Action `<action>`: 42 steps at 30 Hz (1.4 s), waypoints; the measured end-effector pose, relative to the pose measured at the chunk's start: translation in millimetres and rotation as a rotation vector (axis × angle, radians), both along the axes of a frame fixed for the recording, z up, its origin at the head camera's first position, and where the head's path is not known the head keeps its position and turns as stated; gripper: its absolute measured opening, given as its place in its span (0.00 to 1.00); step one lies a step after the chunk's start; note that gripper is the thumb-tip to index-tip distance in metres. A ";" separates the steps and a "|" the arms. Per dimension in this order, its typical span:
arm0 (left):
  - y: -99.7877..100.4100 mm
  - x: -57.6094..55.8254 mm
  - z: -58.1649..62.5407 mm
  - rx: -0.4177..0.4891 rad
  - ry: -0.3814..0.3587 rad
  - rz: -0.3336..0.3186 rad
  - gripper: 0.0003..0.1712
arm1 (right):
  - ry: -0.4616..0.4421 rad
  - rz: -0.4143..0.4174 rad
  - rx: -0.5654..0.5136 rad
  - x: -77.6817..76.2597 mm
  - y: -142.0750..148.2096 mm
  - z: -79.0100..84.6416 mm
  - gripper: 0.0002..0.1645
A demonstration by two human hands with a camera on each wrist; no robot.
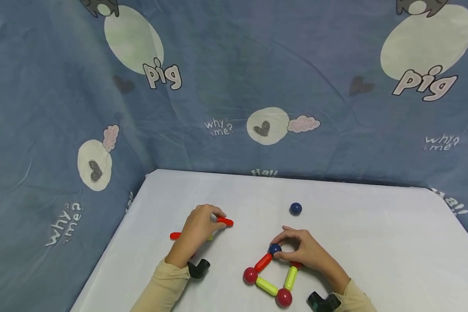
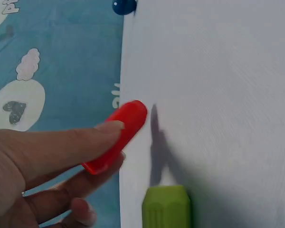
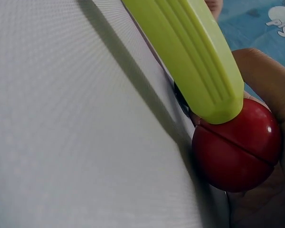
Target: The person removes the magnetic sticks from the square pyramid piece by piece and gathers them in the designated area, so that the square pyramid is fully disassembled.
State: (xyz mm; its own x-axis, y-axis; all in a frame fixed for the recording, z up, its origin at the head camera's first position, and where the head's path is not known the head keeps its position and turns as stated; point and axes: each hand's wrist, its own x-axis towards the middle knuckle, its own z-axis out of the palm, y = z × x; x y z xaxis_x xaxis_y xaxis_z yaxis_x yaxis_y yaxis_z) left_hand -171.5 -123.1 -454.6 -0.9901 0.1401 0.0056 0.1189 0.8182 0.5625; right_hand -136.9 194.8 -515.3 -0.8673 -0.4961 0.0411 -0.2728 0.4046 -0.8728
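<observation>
My left hand [image 1: 199, 223] pinches a short red rod [image 1: 226, 222] between thumb and fingers. In the left wrist view this red rod [image 2: 128, 124] is raised and tilted, its shadow falling on the white surface. My right hand [image 1: 307, 250] grips a blue ball [image 1: 274, 248] at the upper corner of a joined shape. From that ball a red rod [image 1: 263, 263] runs to a red ball [image 1: 250, 275]. A yellow-green rod [image 1: 267, 286] links it to another red ball [image 1: 284, 298]. A second yellow-green rod [image 1: 290, 278] leads up to a red ball [image 3: 237, 152] partly under my right hand.
A loose blue ball [image 1: 295, 209] lies farther back on the white table [image 1: 374, 234]. Beneath the left hand are another red rod [image 1: 175, 235] and a yellow-green rod [image 2: 166, 206], both partly covered. A patterned blue cloth [image 1: 234, 86] hangs behind the table.
</observation>
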 end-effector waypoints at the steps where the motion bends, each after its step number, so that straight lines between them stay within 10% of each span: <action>1: -0.6 -0.5 -1.0 -0.013 -0.006 0.003 0.09 | -0.002 0.000 -0.001 0.0 0.0 -0.2 0.16; 18: -6.6 -4.8 -10.2 -0.119 0.030 -0.004 0.10 | 0.011 0.003 -0.013 -1.2 -0.5 -1.1 0.17; 27: 13.3 6.6 1.9 -0.027 0.123 -0.062 0.18 | 0.048 -0.040 -0.008 -0.6 -1.1 -1.1 0.16; 35: 64.2 45.5 9.1 -0.190 -0.018 -0.264 0.31 | 0.093 -0.107 -0.050 -0.4 -2.9 -2.2 0.16; 42: 93.0 72.5 5.5 -0.207 -0.047 -0.527 0.24 | 0.147 -0.182 -0.034 -1.2 -3.2 -4.9 0.15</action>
